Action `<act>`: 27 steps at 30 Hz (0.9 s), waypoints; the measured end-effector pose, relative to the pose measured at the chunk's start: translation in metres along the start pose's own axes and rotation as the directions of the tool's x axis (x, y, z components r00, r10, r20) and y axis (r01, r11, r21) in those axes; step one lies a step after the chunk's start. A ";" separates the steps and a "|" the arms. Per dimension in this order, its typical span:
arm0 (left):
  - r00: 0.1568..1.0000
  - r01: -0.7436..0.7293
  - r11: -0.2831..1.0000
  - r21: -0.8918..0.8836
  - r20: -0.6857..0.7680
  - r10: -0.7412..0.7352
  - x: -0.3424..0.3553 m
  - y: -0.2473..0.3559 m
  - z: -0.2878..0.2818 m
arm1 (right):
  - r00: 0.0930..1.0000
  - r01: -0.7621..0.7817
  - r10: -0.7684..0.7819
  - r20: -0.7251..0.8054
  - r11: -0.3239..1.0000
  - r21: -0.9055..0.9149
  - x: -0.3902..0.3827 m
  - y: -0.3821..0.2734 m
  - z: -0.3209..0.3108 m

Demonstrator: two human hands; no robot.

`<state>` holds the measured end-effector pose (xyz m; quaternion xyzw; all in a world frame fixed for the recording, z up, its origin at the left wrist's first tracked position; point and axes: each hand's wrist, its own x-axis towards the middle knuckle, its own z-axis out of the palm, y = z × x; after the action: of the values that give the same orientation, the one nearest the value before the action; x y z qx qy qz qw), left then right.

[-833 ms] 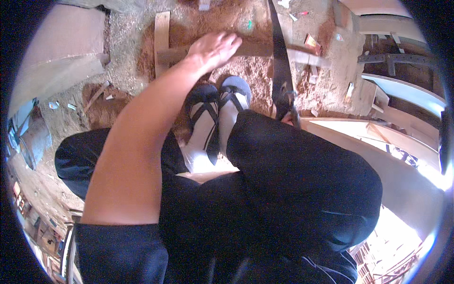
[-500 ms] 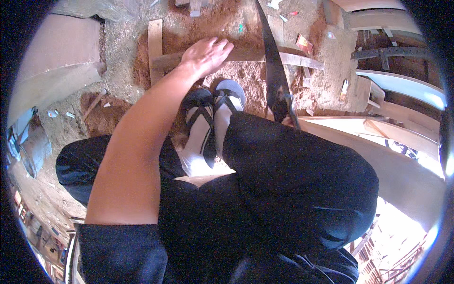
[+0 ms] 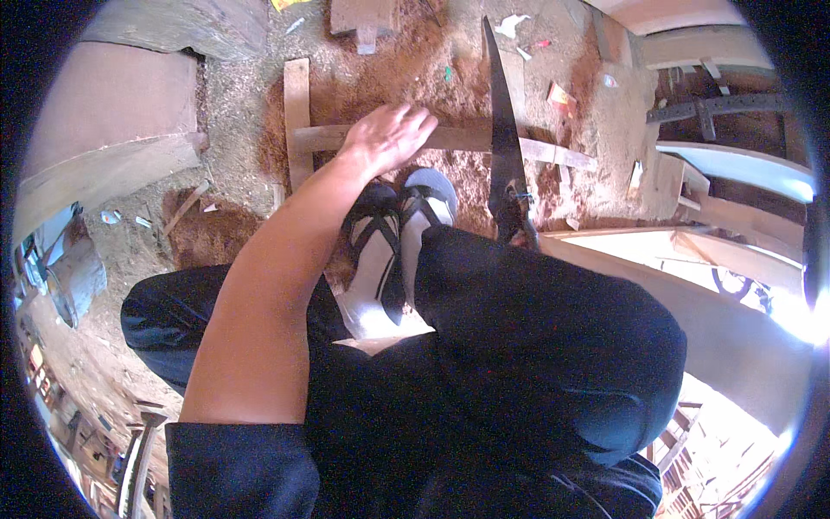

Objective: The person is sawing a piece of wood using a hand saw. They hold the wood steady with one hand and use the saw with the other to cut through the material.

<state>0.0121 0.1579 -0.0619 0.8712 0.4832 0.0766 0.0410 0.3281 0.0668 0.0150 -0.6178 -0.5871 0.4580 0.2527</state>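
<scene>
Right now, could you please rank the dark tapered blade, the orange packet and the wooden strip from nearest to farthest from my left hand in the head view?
1. Wooden strip: under the left hand.
2. Dark tapered blade: to the hand's right, crossing the strip.
3. Orange packet: farther right, past the blade, on the ground.

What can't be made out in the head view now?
Head view: right hand, by the blade; its grip is mostly hidden by the right leg.
Head view: palm of the left hand, hidden by its own back.
Head view: clutter at lower left, too small and cut by the lens rim.
</scene>
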 end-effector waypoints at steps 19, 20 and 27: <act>0.985 0.078 0.994 -0.081 0.161 -0.064 0.005 0.005 -0.021 | 0.974 -0.168 0.196 -0.110 0.959 0.226 -0.024 0.020 0.012; 0.980 0.095 0.993 -0.074 0.180 -0.081 0.007 0.009 -0.025 | 0.969 -0.178 0.212 -0.123 0.953 0.244 -0.026 0.022 0.014; 0.957 0.215 0.952 -0.220 0.241 -0.161 0.028 0.015 -0.041 | 0.918 -0.288 0.367 -0.154 0.880 0.377 -0.036 0.050 0.040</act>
<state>0.0325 0.1736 -0.0162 0.8123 0.5438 0.0339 0.2081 0.3218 0.0141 -0.0359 -0.7012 -0.3517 0.5190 0.3395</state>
